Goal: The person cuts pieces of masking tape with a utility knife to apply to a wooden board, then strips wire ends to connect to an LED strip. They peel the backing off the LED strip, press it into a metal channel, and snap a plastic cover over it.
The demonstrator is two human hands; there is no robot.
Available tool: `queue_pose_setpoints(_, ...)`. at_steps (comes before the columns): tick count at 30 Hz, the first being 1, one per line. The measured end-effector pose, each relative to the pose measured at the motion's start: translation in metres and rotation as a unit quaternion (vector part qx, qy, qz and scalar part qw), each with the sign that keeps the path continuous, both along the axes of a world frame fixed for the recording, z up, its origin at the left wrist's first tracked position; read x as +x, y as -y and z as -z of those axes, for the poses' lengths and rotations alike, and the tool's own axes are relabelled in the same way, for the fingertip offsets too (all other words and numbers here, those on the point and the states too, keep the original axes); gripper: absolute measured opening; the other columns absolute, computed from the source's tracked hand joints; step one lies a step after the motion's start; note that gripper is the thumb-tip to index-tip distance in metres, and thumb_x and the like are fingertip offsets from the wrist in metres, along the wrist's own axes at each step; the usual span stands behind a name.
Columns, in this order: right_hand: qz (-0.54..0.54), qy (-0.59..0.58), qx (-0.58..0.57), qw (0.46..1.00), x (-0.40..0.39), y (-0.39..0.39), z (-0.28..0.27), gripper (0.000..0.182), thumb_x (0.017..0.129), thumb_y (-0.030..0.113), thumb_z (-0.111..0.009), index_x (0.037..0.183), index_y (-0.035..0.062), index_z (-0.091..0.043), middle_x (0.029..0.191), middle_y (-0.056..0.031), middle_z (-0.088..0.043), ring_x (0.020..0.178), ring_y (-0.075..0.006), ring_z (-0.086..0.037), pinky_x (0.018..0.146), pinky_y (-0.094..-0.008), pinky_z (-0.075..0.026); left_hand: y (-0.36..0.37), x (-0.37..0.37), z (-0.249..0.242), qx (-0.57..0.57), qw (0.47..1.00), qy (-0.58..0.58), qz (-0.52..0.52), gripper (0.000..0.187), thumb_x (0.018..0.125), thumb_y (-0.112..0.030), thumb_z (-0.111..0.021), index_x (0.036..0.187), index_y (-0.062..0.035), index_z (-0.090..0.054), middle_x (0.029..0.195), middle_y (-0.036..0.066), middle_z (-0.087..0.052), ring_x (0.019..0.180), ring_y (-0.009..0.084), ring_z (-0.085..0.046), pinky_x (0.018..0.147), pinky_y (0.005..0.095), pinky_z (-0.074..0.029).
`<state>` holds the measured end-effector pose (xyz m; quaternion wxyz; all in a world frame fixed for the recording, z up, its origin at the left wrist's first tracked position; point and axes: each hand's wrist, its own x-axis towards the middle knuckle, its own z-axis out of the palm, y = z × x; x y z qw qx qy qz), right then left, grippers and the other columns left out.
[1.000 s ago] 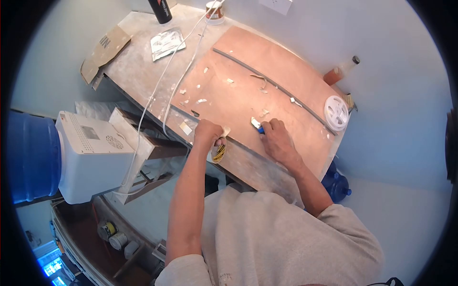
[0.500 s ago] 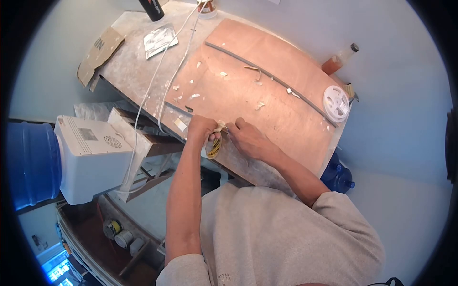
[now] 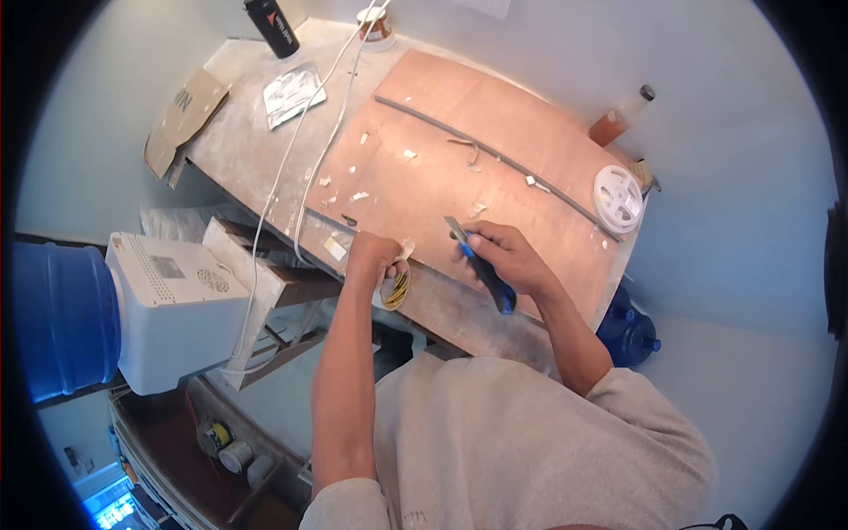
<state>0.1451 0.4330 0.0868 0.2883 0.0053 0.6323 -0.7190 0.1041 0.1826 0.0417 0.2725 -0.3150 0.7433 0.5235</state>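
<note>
My left hand [image 3: 378,256] is closed on a roll of tape [image 3: 397,291] at the near edge of the board. The roll has a pale outer band and a yellow-and-black patterned inside, and a pale loose end sticks up by my fingers. To the right, my right hand [image 3: 508,254] grips a utility knife [image 3: 493,281] with a blue and black handle. Its blade [image 3: 453,225] is out and points up and left, apart from the tape. My fingers hide part of both the roll and the handle.
A thin wooden board [image 3: 424,185] with scattered pale scraps covers much of the table. Across it lies a dark strip [image 3: 459,124], with a white spool [image 3: 617,198] at its right end. White cables [image 3: 309,146] cross the left side. A bottle [image 3: 621,115] stands behind.
My right hand has moved right, away from my left hand, and the knife now shows clearly in it. The left hand keeps its hold on the roll of tape. The view has shifted slightly.
</note>
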Motion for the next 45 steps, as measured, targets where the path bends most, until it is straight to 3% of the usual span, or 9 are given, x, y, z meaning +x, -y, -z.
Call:
queue_pose_setpoints(3, -0.018, 0.021, -0.129, 0.991, 0.010, -0.025, -0.004, 0.035, 0.106, 0.025, -0.058, 0.131, 0.0013, -0.058, 0.086, -0.0050, -0.064, 0.073, -0.0137, -0.065, 0.061, -0.0291, -0.056, -0.004, 0.001, -0.014, 0.001, 1.000, -0.002, 0.010, 0.017, 0.085, -0.001, -0.061, 0.071, 0.0038, -0.068, 0.056, 0.010, -0.065, 0.040, 0.0121, -0.052, 0.036, 0.0308, -0.033)
queue_pose_setpoints(10, -0.004, 0.010, -0.152, 0.988, 0.034, -0.035, -0.003, 0.035, 0.099, 0.015, -0.066, 0.131, 0.0037, -0.057, 0.093, -0.0033, -0.061, 0.072, -0.0128, -0.063, 0.059, -0.0269, -0.055, 0.003, 0.000, 0.001, 0.012, 1.000, 0.022, 0.014, 0.017, 0.087, -0.006, -0.062, 0.072, 0.0000, -0.068, 0.054, 0.008, -0.063, 0.039, 0.0108, -0.049, 0.035, 0.0306, -0.030)
queue_pose_setpoints(19, 0.012, 0.061, -0.155, 0.986, 0.038, -0.034, -0.003, 0.074, 0.096, 0.009, -0.064, 0.161, 0.0065, -0.029, 0.099, -0.0066, -0.059, 0.074, -0.0126, -0.062, 0.060, -0.0273, -0.056, 0.001, 0.000, -0.017, 0.001, 0.999, 0.026, 0.043, 0.018, 0.087, -0.007, -0.064, 0.070, -0.0003, -0.066, 0.054, 0.009, -0.063, 0.039, 0.0115, -0.049, 0.036, 0.0319, -0.031)
queue_pose_setpoints(24, 0.008, -0.018, 0.036, 0.999, 0.024, -0.028, 0.037, 0.063, 0.100, 0.018, -0.062, 0.155, -0.0017, -0.037, 0.102, -0.0143, -0.066, 0.081, -0.0174, -0.068, 0.067, -0.0295, -0.058, 0.004, 0.000, -0.006, 0.015, 0.999, 0.004, 0.040, 0.017, 0.085, -0.004, -0.063, 0.070, 0.0017, -0.066, 0.055, 0.010, -0.064, 0.039, 0.0128, -0.050, 0.037, 0.0325, -0.033)
queue_pose_setpoints(31, 0.028, 0.106, -0.014, 0.994, -0.002, 0.003, 0.015, 0.041, 0.104, 0.025, -0.059, 0.129, -0.0065, -0.056, 0.102, -0.0169, -0.068, 0.087, -0.0194, -0.070, 0.075, -0.0314, -0.059, -0.001, 0.001, -0.021, 0.006, 1.000, 0.001, 0.021, 0.016, 0.082, 0.000, -0.058, 0.068, 0.0040, -0.066, 0.054, 0.012, -0.064, 0.040, 0.0132, -0.053, 0.038, 0.0316, -0.035)
queue_pose_setpoints(33, -0.024, 0.103, 0.140, 0.984, -0.013, 0.006, 0.010, 0.036, 0.106, 0.027, -0.056, 0.120, -0.0060, -0.058, 0.099, -0.0145, -0.066, 0.088, -0.0193, -0.070, 0.073, -0.0330, -0.059, -0.003, -0.001, -0.028, 0.006, 1.000, 0.005, 0.015, 0.015, 0.081, 0.001, -0.058, 0.069, 0.0045, -0.066, 0.054, 0.012, -0.064, 0.040, 0.0132, -0.053, 0.037, 0.0311, -0.035)
queue_pose_setpoints(36, 0.084, 0.084, 0.014, 0.993, -0.018, 0.003, 0.028, 0.035, 0.105, 0.025, -0.058, 0.122, -0.0053, -0.057, 0.095, -0.0135, -0.066, 0.080, -0.0174, -0.068, 0.071, -0.0319, -0.059, -0.004, 0.002, -0.027, 0.008, 1.000, 0.012, 0.006, 0.014, 0.082, 0.001, -0.059, 0.072, 0.0054, -0.067, 0.055, 0.012, -0.064, 0.040, 0.0131, -0.054, 0.036, 0.0303, -0.035)
queue_pose_setpoints(43, 0.114, 0.061, -0.076, 0.989, -0.015, 0.006, 0.033, 0.037, 0.099, 0.021, -0.063, 0.124, -0.0059, -0.063, 0.097, -0.0157, -0.070, 0.085, -0.0188, -0.068, 0.076, -0.0357, -0.056, 0.000, -0.001, -0.021, 0.026, 0.999, 0.022, 0.018, 0.012, 0.086, -0.001, -0.063, 0.078, 0.0056, -0.067, 0.055, 0.011, -0.063, 0.039, 0.0129, -0.051, 0.036, 0.0309, -0.033)
queue_pose_setpoints(45, -0.026, -0.161, 0.214, 0.963, -0.017, 0.023, 0.033, 0.035, 0.095, 0.021, -0.065, 0.119, -0.0042, -0.068, 0.100, -0.0189, -0.073, 0.087, -0.0242, -0.070, 0.081, -0.0392, -0.056, 0.003, 0.000, -0.022, 0.022, 0.999, 0.027, 0.031, 0.012, 0.087, -0.002, -0.063, 0.080, 0.0053, -0.067, 0.055, 0.010, -0.062, 0.039, 0.0132, -0.051, 0.036, 0.0308, -0.033)
